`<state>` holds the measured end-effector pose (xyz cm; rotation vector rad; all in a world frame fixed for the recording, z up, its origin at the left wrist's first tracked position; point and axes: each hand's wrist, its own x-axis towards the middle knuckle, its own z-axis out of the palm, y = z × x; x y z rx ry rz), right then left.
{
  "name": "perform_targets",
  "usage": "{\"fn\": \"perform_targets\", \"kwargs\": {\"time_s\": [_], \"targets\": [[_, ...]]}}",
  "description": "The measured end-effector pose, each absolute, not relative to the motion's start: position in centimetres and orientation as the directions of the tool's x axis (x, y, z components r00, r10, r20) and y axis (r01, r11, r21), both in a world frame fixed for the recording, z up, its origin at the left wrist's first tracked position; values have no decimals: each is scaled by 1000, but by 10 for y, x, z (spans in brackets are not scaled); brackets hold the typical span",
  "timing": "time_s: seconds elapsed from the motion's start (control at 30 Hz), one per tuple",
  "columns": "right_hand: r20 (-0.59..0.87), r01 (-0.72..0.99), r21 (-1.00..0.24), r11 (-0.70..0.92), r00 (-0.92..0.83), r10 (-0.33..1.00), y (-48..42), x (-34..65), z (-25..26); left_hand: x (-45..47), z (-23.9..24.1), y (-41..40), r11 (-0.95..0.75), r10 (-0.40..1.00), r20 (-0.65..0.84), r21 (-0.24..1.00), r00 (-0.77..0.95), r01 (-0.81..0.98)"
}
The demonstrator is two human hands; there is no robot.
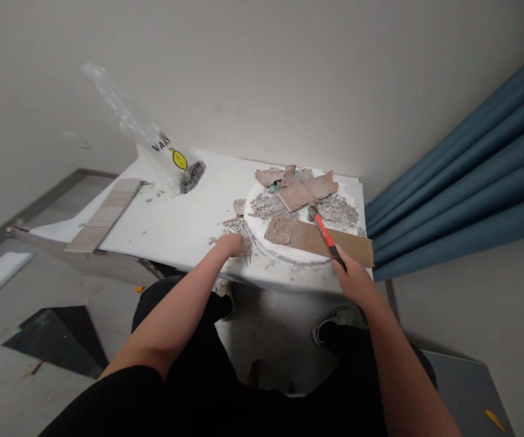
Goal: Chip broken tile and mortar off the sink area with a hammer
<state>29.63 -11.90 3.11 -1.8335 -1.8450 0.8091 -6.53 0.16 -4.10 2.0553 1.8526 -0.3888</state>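
Observation:
My right hand [355,278] is wrapped round the black end of a hammer [323,230] with a red and black handle. The hammer's head rests by a broken brownish slab [308,192] on a round white board [258,229]. Grey crumbled rubble [339,210] lies around it. At the board's left side, my left hand [231,244] is closed over a heap of thin nail-like pieces [238,227]; its fingertips are hidden, so what they hold cannot be made out. A long brown strip [320,239] crosses the board's front, with a rough chunk [279,230] on its left end.
The white-covered table [175,224] stands against the wall. A clear plastic bag [161,161] with a lemon print stands at its back left, near a wood-look plank [104,215]. Blue curtains [466,158] hang at the right. Dark sheets [61,340] lie on the floor at left.

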Motion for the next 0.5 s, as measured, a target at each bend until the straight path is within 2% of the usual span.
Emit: {"fn": "perform_targets", "kwargs": {"time_s": [0.17,0.37,0.5], "targets": [[-118,745,-667,-27,-70,990,-120,292,24,-62,-47,-10,-215,820,-531,60,214,975],[-129,741,-670,-42,-61,990,-119,292,25,-69,-46,-9,-228,813,-535,73,231,971],[-140,773,-633,-49,-53,989,-120,291,29,-73,-40,1,-170,869,-464,47,172,984]]}}
